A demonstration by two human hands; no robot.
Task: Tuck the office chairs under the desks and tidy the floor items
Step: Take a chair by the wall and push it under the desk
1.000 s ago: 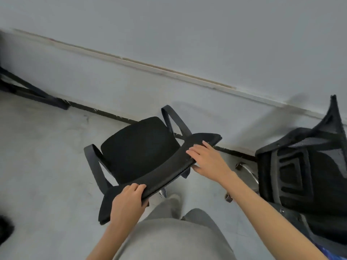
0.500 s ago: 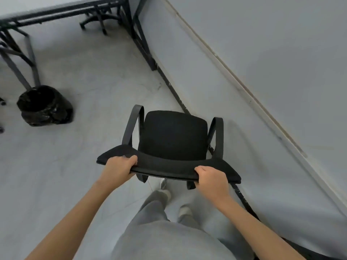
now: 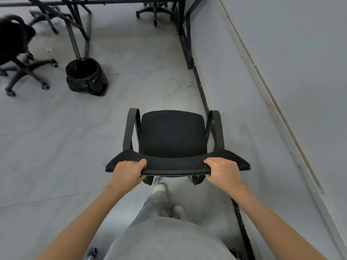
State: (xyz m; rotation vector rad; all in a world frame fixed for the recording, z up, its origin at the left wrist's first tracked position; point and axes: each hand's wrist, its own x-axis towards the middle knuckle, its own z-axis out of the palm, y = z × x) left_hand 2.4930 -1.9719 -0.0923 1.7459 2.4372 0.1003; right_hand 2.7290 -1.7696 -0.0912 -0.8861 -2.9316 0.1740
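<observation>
Black armed office chair (image 3: 173, 136), upright, beside wall

Pale grey floor (image 3: 47, 147) stretched before me; a grey wall (image 3: 281, 53) ran at two o'clock, black table legs (image 3: 78, 34) at eleven.

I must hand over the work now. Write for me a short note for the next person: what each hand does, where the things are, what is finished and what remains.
Left hand grips the top edge of the black chair's backrest; right hand grips the same edge further right.
The black chair stands on the open floor beside the wall, seat facing the desks ahead, not tucked in.
A second chair stands at far left, out from its desk. A bin with a black liner sits by a desk leg.
Done: the chair is gripped and aimed at the desks.
Left: push it under a desk, tuck the second chair, tidy the floor items.
</observation>
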